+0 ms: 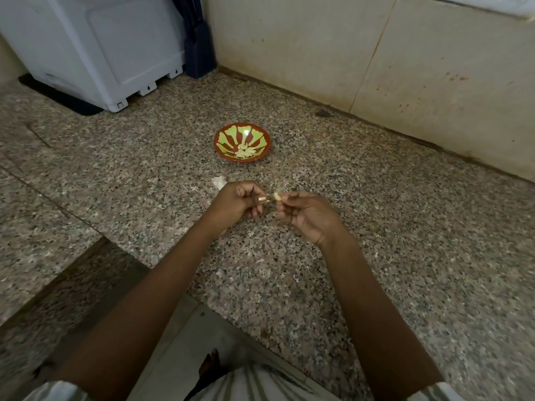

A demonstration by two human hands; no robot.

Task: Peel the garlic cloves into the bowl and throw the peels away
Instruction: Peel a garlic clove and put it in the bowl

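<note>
Both left hand (237, 202) and right hand (307, 217) pinch one garlic clove (277, 196), well short of the bowl (216, 143).

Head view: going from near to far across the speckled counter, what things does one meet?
The pale garlic clove pinched by the left hand and right hand, whitish peel scraps, red-and-green patterned bowl, beige wall.

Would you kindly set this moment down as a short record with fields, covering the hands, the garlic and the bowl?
surface: speckled granite counter
bowl: red and green, on the counter beyond both hands
peeled cloves: small heap inside the bowl
garlic clove: held in the air between the hands
right hand: pinches the clove
left hand: fingers curled, pinching the clove's other end
pale scrap: on the counter behind the left hand, probably peel
</note>
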